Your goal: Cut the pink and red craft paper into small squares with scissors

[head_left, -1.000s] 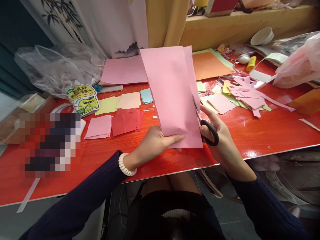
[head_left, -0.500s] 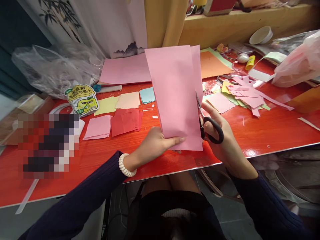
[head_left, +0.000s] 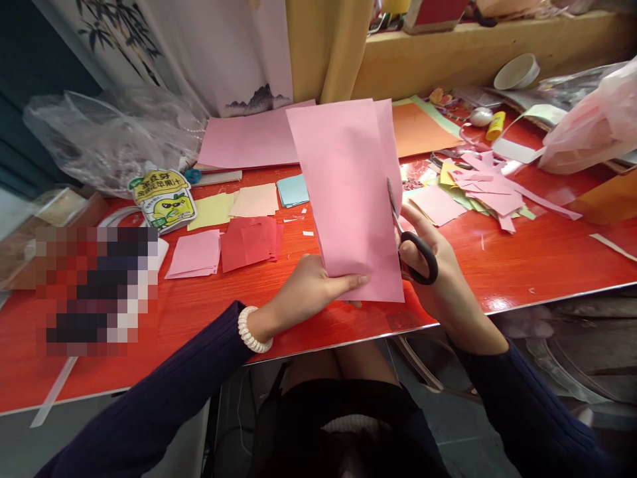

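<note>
Head view: left fingers (head_left: 348, 284) pinch oblong pink paper (head_left: 341, 186); right fingers (head_left: 422, 222) grip metal scissors (head_left: 432, 265).

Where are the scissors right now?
In the head view, the scissors are just right of centre, in the grip of the right hand, one blade against the pink paper that the left hand holds.

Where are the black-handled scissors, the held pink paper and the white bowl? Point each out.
Black-handled scissors (head_left: 413, 236): head view, upper edge of the handle loop.
Held pink paper (head_left: 343, 192): head view, middle of the front face.
White bowl (head_left: 516, 72): head view, inner wall.
</note>
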The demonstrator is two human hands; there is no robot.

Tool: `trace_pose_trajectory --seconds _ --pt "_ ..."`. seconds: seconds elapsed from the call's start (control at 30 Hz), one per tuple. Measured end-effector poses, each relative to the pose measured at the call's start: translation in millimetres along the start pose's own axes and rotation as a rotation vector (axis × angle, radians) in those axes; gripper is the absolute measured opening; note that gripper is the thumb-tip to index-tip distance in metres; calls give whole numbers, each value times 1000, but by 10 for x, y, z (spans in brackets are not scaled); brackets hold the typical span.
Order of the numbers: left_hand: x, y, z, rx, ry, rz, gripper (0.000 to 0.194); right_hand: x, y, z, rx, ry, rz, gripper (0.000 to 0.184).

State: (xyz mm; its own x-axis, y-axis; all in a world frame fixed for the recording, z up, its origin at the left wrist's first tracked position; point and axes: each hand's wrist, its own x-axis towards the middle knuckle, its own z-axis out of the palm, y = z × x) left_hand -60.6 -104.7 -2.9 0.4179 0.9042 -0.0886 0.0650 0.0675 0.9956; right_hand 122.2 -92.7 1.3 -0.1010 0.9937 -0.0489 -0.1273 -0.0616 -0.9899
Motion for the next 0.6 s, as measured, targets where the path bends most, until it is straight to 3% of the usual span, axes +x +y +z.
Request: trace_pose_trajectory --seconds 0.6 --pt "-15 -11 28 35 -37 -40 27 27 22 -29 -26 24 -70 64"
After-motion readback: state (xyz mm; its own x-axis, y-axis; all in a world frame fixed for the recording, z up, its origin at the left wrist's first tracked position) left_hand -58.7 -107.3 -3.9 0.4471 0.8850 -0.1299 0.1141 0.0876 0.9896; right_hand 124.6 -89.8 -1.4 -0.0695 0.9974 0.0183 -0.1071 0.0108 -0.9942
